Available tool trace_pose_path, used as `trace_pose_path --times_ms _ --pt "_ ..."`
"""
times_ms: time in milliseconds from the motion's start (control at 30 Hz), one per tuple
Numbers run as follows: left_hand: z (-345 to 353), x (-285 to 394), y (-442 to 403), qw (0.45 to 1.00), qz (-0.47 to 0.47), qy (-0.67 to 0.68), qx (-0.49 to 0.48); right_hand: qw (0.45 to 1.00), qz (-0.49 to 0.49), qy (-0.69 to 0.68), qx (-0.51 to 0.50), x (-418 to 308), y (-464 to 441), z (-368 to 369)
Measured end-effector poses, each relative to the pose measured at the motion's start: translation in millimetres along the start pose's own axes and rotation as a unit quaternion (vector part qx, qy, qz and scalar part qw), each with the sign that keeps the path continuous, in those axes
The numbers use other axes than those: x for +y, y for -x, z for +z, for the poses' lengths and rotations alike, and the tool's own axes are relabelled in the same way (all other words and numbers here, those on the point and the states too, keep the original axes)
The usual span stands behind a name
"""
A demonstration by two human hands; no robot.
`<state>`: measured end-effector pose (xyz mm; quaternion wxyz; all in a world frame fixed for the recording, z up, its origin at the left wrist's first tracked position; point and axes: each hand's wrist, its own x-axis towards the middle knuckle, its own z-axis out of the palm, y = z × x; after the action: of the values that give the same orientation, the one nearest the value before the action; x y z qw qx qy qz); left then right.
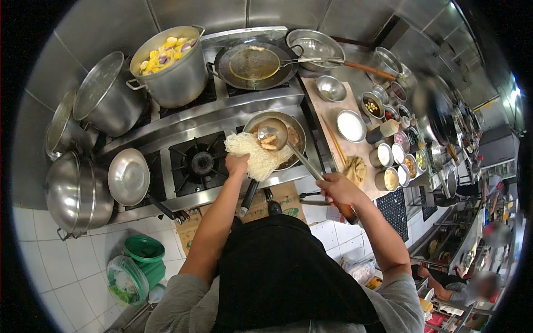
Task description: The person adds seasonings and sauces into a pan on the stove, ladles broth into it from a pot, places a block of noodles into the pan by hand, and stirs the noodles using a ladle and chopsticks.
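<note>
My left hand (237, 165) is closed on the edge of a mass of pale thin noodles (260, 158), held over the near left side of a frying pan (300, 129) on the stove. My right hand (340, 188) grips the handle of a metal ladle (273, 123). The ladle's bowl, with some light brown pieces in it, is over the pan beside the noodles. Brownish liquid shows in the pan; the noodles and ladle hide much of the rest. The pan's black handle (249, 198) points toward me.
Left of the pan is a bare burner (201, 163), then a shallow metal pan (129, 176). Behind stand a large pot of yellow and purple pieces (172, 83) and a wok with oil (252, 62). Bowls and sauce bottles (383, 131) crowd the right counter. Another person (455, 288) is at far right.
</note>
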<state>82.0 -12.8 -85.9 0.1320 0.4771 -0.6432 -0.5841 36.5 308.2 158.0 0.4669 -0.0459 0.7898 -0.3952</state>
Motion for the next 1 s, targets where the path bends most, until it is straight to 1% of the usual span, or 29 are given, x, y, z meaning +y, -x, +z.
trace_pose_path --times_ms 67,167,267,333,433,467,567,667,800,933,967,1000 --pt "3.3 -4.3 -4.7 1.0 0.0 -0.011 0.007 1.0 -0.007 -0.005 0.004 -8.8 -4.8 6.0" --pt "4.2 -8.3 -6.7 0.999 -0.008 0.05 -0.018 1.0 -0.02 0.005 0.012 -10.5 -6.2 11.9" --pt "4.2 -13.6 -9.7 0.999 0.042 -0.008 0.008 0.999 -0.028 0.033 0.009 -1.1 -0.4 12.1" --pt "4.8 -16.6 -11.6 0.999 0.029 -0.008 0.009 0.998 -0.02 0.064 0.007 4.5 14.4 4.0" --pt "4.9 -6.7 -3.5 0.999 0.026 -0.023 0.011 0.997 0.026 0.068 0.012 14.3 40.5 -10.3" --pt "2.9 0.4 0.6 0.999 0.03 -0.032 0.011 0.999 0.012 0.048 0.001 22.4 41.7 -14.9" --pt "6.4 -8.0 -11.0 0.999 0.035 -0.003 0.005 0.995 0.007 0.099 0.027 22.0 50.6 -16.5" --pt "8.4 -6.2 -7.6 0.999 0.03 -0.005 0.016 0.996 -0.016 0.079 0.037 22.7 45.2 -8.9" --pt "7.2 0.3 -1.6 0.999 0.028 -0.016 0.002 0.998 0.008 0.047 0.027 1.8 21.9 6.5" --pt "10.2 -4.7 -4.8 1.0 0.025 -0.009 -0.004 0.988 -0.051 0.136 0.052 -5.8 -10.2 20.7" --pt "11.2 -5.7 -6.7 1.0 0.022 -0.011 -0.004 0.966 -0.134 0.203 0.087 6.4 -19.7 21.2" --pt "11.8 -7.2 -8.8 0.999 0.029 -0.02 0.001 0.931 -0.214 0.268 0.121 23.3 -30.5 22.7"
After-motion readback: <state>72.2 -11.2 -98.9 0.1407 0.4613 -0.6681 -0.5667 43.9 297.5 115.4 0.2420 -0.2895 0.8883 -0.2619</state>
